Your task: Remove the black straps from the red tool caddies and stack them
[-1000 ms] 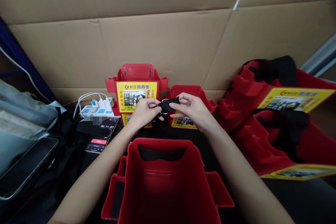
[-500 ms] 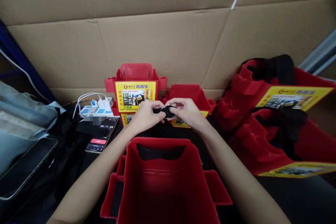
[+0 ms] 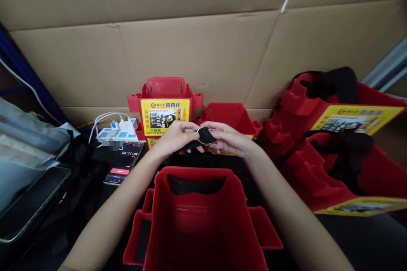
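Note:
Both of my hands meet beyond the near red tool box (image 3: 203,216), over a black webbing strap (image 3: 207,136) with metal rings (image 3: 200,134). My left hand (image 3: 180,135) pinches the strap and the ring from the left. From the right, my right hand (image 3: 231,139) closes on the strap's other side, its thumb over the webbing. A band of black strap (image 3: 195,185) runs across the inside of the box's far wall. The fingertips behind the strap are partly hidden.
Behind my hands stand labelled red tool boxes (image 3: 167,87). More red boxes with black straps (image 3: 345,82) are at the right. A phone with a running timer (image 3: 122,169) and a white power strip (image 3: 117,135) lie left. Cardboard (image 3: 197,59) walls the back.
The black strap now bulges further through the ring, towards the right. My fingers have shifted their hold around it, and both hands stay in about the same place.

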A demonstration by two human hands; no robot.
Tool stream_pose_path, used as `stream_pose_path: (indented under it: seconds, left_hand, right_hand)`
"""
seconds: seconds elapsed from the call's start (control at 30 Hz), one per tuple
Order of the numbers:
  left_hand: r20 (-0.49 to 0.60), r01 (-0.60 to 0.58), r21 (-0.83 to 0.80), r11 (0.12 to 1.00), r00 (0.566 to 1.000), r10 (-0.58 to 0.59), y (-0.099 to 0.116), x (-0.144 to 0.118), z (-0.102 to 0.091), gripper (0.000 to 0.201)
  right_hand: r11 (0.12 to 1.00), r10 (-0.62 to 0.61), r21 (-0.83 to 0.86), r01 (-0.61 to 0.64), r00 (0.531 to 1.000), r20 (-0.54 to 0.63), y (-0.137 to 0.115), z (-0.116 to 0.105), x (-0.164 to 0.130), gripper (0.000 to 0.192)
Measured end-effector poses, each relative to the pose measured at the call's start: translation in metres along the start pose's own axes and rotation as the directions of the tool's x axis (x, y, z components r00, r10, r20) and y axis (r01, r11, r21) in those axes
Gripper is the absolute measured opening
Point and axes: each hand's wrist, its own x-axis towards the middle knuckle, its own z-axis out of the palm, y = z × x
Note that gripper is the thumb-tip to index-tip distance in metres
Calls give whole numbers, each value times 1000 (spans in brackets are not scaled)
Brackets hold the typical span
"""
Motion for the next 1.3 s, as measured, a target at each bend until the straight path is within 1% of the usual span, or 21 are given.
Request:
stream_pose_path:
  seconds: [0.07, 0.17, 0.23, 0.33, 0.37, 0.43, 0.53, 0.6, 0.7, 0.73, 0.8, 0.83, 0.87, 0.9, 0.93, 1.0, 1.07, 1.1, 1.17, 1.2, 1.3]
  left_hand:
    - [-5, 15, -16, 1000, 1000, -15, -1, 1, 1, 24]
    - [6, 18, -44, 999, 1000, -17, -1, 1, 1, 25]
    - [18, 15, -84, 996, 1000, -13, 1, -1, -1, 25]
    - [14, 17, -167, 986, 1000, -15, 3, -2, -7, 23]
    - [8, 23, -184, 983, 1000, -22, 4, -2, -10, 22]
    - [-14, 46, -172, 984, 999, -49, 4, -2, -13, 22]
    - [-76, 119, -29, 992, 990, -121, 3, 0, -16, 25]
    - [-105, 167, 59, 984, 982, -160, 3, 1, -16, 25]
    - [-93, 188, 90, 978, 979, -179, 2, 1, -16, 21]
    - [-83, 186, 87, 979, 980, -179, 2, 1, -17, 20]
    - [-69, 186, 83, 979, 981, -180, 1, 1, -19, 17]
    - [-65, 185, 82, 979, 981, -180, 1, 1, -19, 17]
    - [-62, 184, 82, 980, 982, -179, 1, 0, -20, 17]
    - [-58, 181, 84, 980, 983, -177, 1, 0, -20, 16]
    - [-53, 176, 86, 981, 984, -172, 1, -1, -19, 16]
    - [-39, 162, 91, 983, 986, -159, 1, -2, -16, 15]
    - [-27, 143, 95, 985, 990, -141, 2, -3, -13, 15]
    - [-24, 132, 99, 986, 991, -130, 2, -3, -11, 15]
    - [-26, 109, 112, 988, 994, -106, 2, -3, -10, 15]
    - [-32, 95, 122, 988, 995, -91, 2, -3, -10, 14]
    - [-54, 41, 155, 987, 998, -33, 1, -2, -10, 15]
  right_hand:
    - [999, -21, 32, 22, 999, -35, 2, 0, 2, 17]
    - [999, -28, 32, 29, 998, -49, 2, 1, 2, 18]
    - [999, -23, 45, 23, 1000, -9, 1, 0, -1, 23]
    - [998, -53, 28, 51, 996, 78, -1, -1, -5, 39]
    - [997, -73, -12, 74, 994, 81, -2, -1, -6, 41]
    - [981, -127, -145, 129, 992, 28, -5, -2, -8, 32]
    - [915, -230, -355, 193, 971, -66, -12, -8, -14, 18]
    - [861, -303, -452, 234, 949, -86, -18, -16, -22, 14]
    - [781, -437, -526, 337, 896, -75, -25, -27, -31, 12]
    - [754, -506, -525, 395, 859, -80, -27, -29, -33, 13]
    - [700, -653, -480, 529, 745, -132, -30, -30, -34, 17]
    - [683, -701, -440, 583, 692, -171, -31, -28, -33, 19]
    - [678, -723, -397, 618, 658, -210, -31, -24, -32, 22]
    - [690, -719, -357, 629, 652, -240, -30, -19, -30, 24]
    - [716, -695, -329, 615, 671, -258, -29, -13, -28, 27]
    - [774, -626, -318, 547, 736, -257, -25, 1, -22, 42]
    - [806, -564, -346, 480, 801, -203, -19, 15, -17, 55]
    - [813, -536, -360, 457, 829, -158, -16, 20, -14, 56]
    - [820, -487, -373, 435, 872, -54, -12, 28, -10, 49]
    - [817, -471, -382, 431, 882, -13, -10, 30, -9, 44]
    - [775, -468, -455, 438, 882, 52, -10, 29, -10, 32]
